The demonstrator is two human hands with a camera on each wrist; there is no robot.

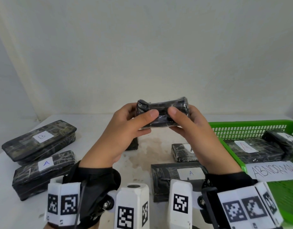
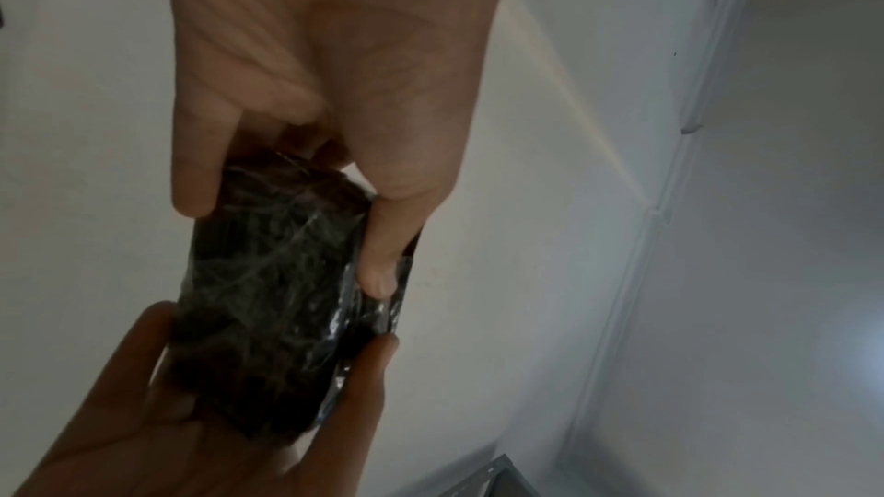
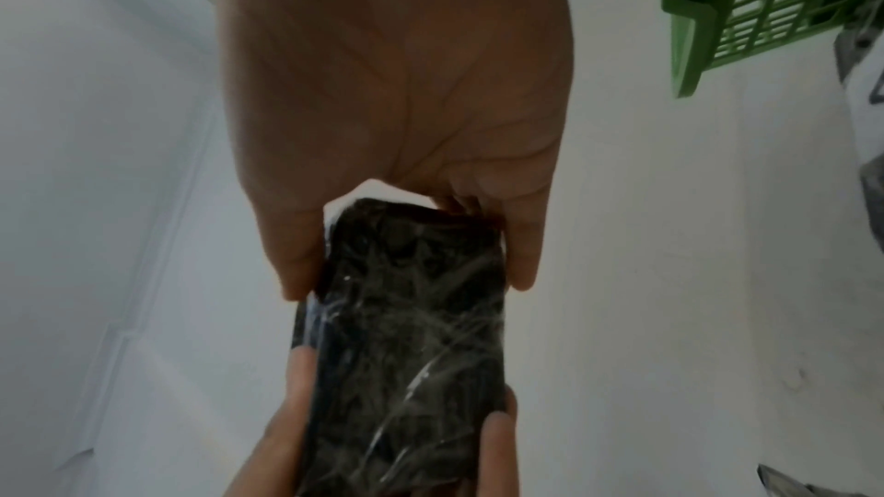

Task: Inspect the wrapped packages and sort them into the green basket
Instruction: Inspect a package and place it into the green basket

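Far left on the white counter [image 1: 142,156]: 2 wrapped packages, the B-labelled package [image 1: 40,139] behind, an A-labelled package [image 1: 43,171] in front of it, touching or nearly so. Both untouched.

Centre: the left hand [image 1: 126,131] and the right hand [image 1: 195,129] hold 1 held package [image 1: 162,113] up off the counter, in front of the white wall. It is a dark block in crinkled clear film, no label visible on the faces shown. Long axis runs left-right, 1 end in each hand. Left fingers [image 2: 378,271] curl round the left end, thumb on the near face; right fingers [image 3: 526,259] do the same at the right end. Both thumbs press the near face, tips close together, not touching. Wrist views confirm each hand wraps an end, film shiny and wrinkled.

Below the hands: a small dark package mostly hidden behind the left hand, then a partly hidden package [image 1: 182,152] and a front A package [image 1: 175,177] on the counter.

Right: the green basket [image 1: 251,128] with 2 A-labelled packages inside and an ABNORMAL sign [image 1: 273,171] on its near rim.

Judgement: inspection step, not yet sorted. The basket lies right of the held package and lower; the right hand is the nearer one, so a drop-off likely means carrying the right end first, with the long axis roughly in line with the packages already in there.
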